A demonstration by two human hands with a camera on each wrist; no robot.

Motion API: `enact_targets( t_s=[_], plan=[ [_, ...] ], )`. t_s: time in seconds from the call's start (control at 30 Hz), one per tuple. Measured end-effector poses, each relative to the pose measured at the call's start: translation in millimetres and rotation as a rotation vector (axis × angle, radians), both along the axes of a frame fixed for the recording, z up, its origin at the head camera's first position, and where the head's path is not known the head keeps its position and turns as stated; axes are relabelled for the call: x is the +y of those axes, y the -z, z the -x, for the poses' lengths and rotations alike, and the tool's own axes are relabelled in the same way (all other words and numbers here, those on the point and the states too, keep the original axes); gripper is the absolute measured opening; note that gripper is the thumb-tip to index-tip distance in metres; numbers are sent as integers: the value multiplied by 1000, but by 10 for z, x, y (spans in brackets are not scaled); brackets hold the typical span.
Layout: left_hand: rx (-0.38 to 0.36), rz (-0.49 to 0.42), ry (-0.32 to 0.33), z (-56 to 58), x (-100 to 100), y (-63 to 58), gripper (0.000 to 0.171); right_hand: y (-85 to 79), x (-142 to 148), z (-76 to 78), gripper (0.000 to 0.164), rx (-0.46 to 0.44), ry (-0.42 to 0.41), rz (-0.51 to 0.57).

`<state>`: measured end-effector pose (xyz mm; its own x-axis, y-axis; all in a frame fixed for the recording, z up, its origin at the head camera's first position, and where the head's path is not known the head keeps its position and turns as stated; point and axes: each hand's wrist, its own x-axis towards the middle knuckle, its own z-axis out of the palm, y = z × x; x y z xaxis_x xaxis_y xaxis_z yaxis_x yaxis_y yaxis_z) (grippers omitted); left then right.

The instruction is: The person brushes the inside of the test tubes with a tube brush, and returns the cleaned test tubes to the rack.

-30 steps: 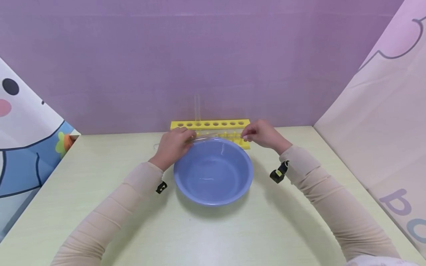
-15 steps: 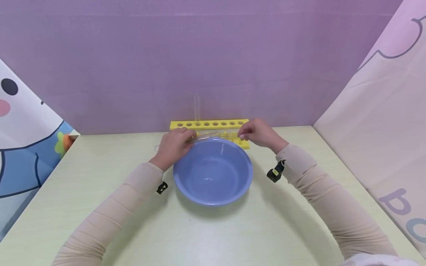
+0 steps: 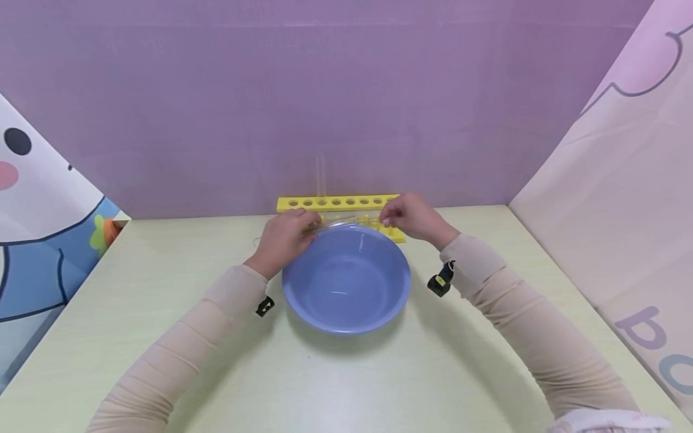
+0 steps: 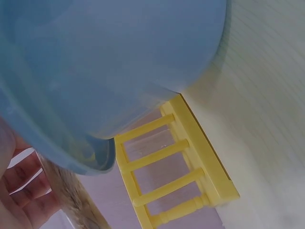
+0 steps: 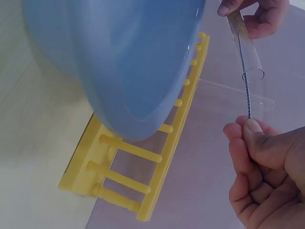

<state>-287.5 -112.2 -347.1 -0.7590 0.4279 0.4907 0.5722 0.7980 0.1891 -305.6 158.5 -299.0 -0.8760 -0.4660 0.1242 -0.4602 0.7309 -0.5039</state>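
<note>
Behind the blue basin's far rim, my left hand (image 3: 284, 237) grips a clear test tube (image 5: 255, 59) that lies nearly level, its mouth toward the right. A test tube brush (image 4: 78, 200) sits inside the tube, brown bristles within the part my left fingers surround. From the tube's mouth comes the brush's twisted wire handle (image 5: 246, 88). My right hand (image 3: 414, 219) pinches this wire between thumb and forefinger, a short way from the mouth, other fingers curled. The blue basin (image 3: 346, 331) stands on the table just in front of both hands.
A yellow test tube rack (image 3: 281, 204) stands behind the basin, against the purple backdrop (image 3: 346, 108). Another clear test tube (image 3: 321, 174) stands upright in it. Printed cloth panels (image 3: 639, 228) bound the table (image 3: 346, 385) on both sides.
My right hand has moved left toward my left hand, and less of the brush's wire shows outside the tube. My left hand has hardly moved.
</note>
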Motion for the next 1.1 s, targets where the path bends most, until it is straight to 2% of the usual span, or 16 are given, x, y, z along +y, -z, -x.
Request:
enact_targets(
  t_s=[0.2, 0.43, 0.77, 1.1],
  plan=[
    [-13, 5, -8, 2, 17, -9, 25, -5, -63, -3, 14, 49, -14, -27],
    [-6, -7, 16, -2, 19, -1, 27, -5, -146, -52, 16, 197, -69, -87],
    [-21, 3, 7, -5, 28, -5, 29, 30, -234, -73, 17, 305, -86, -140],
    [-31, 5, 3, -19, 40, -19, 30, 49, -293, -71, 23, 372, -119, -172]
  ],
)
